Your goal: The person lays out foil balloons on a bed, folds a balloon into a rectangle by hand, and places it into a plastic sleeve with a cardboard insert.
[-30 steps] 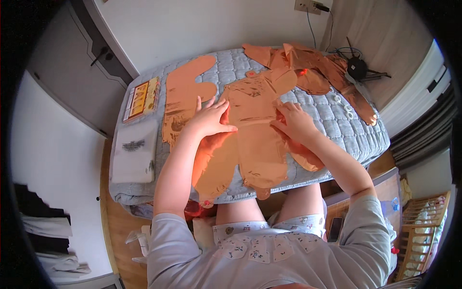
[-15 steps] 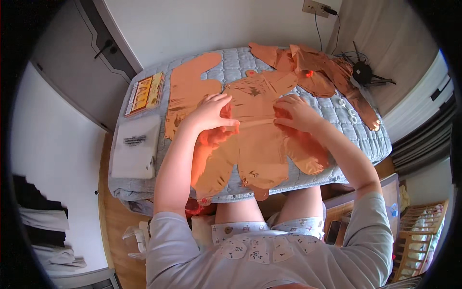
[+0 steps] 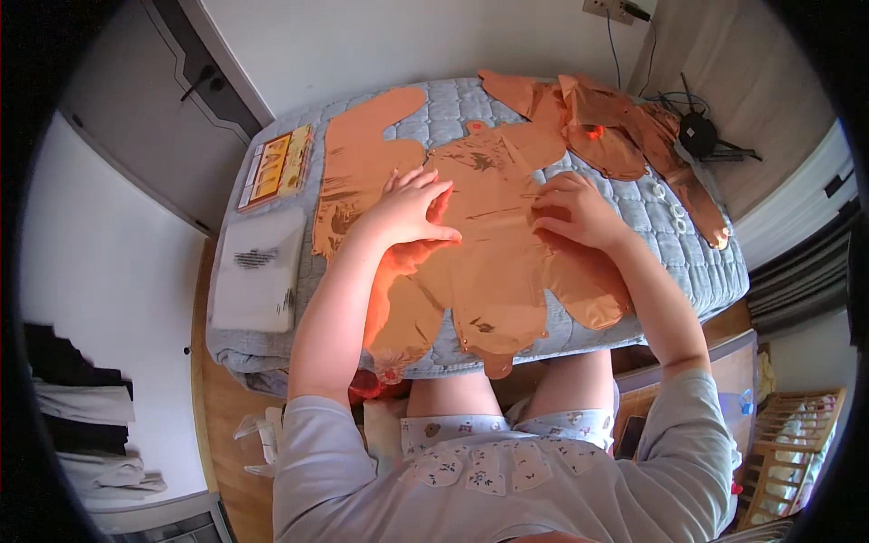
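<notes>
A flat, shiny copper-orange foil balloon [image 3: 493, 262] with rounded lobes lies on the quilted bed cover in front of me. Its near tabs reach over the bed's edge above my lap. My left hand [image 3: 415, 206] rests on its left side, thumb spread away from the fingers. On the right side, my right hand [image 3: 577, 211] lies with curved fingers and the thumb apart. Both palms face inward, and neither hand visibly pinches the foil. Another flat foil piece [image 3: 358, 145] lies to the left, while a crumpled foil piece [image 3: 615, 136] sits at the far right.
On the left of the bed [image 3: 425, 118] are a flat printed package [image 3: 276, 167] and a whitish translucent packet [image 3: 258, 271]. White rings [image 3: 672, 210] lie at the right, near a black device with antennas [image 3: 697, 134]. A wooden crib [image 3: 797, 443] stands at the lower right.
The view has shifted slightly, so the bed and its things appear a little further right. Both hands stay on the balloon's sides, with hardly any change in pose.
</notes>
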`<state>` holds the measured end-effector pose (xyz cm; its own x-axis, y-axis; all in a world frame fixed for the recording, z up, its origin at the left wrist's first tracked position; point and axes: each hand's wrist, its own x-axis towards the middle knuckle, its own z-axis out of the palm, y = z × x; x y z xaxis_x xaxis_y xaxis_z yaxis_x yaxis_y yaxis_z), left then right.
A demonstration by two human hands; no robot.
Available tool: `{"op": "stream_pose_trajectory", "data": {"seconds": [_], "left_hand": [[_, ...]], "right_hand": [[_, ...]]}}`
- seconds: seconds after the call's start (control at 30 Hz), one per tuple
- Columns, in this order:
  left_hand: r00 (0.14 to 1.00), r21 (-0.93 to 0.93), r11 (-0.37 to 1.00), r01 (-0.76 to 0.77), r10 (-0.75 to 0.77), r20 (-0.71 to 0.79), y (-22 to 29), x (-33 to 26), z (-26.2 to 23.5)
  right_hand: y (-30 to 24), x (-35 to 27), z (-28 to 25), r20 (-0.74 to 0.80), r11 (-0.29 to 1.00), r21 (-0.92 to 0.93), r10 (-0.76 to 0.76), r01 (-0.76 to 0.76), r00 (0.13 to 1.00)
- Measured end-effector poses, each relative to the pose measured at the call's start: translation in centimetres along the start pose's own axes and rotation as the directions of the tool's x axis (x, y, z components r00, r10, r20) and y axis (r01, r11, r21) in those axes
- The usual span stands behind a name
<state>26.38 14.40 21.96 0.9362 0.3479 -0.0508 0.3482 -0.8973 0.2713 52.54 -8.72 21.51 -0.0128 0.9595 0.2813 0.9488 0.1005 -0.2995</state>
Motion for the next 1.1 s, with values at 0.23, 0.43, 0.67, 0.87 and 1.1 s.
{"op": "stream_pose_trajectory", "data": {"seconds": [0.23, 0.43, 0.67, 0.87, 1.1], "left_hand": [[1.0, 0.002, 1.0, 0.0, 0.0, 0.003, -0.1, -0.2, 0.2], [0.999, -0.049, 0.998, -0.037, 0.035, -0.042, -1.4, 0.6, 0.4], [0.991, -0.005, 0.998, 0.061, -0.06, 0.123, -0.8, -1.1, -1.2], [0.984, 0.026, 0.998, 0.065, -0.068, 0.164, -0.1, -1.6, -1.7], [0.989, -0.098, 0.993, -0.069, 0.081, 0.124, 1.6, -0.5, 0.7]], "right_hand": [[-0.5, -0.4, -0.3, 0.03, 0.996, 0.009, -0.084, 0.084, 0.996], [0.5, -0.3, 0.1, 0.035, 0.995, 0.031, -0.1, 0.099, 0.994], [0.8, -0.6, 0.5, 0.012, 0.996, 0.035, -0.076, 0.076, 0.997], [1.7, -0.5, 0.7, 0.04, 0.996, 0.012, -0.093, 0.093, 0.995], [1.0, -0.5, 0.6, 0.039, 0.997, 0.006, -0.072, 0.072, 0.997]]}}
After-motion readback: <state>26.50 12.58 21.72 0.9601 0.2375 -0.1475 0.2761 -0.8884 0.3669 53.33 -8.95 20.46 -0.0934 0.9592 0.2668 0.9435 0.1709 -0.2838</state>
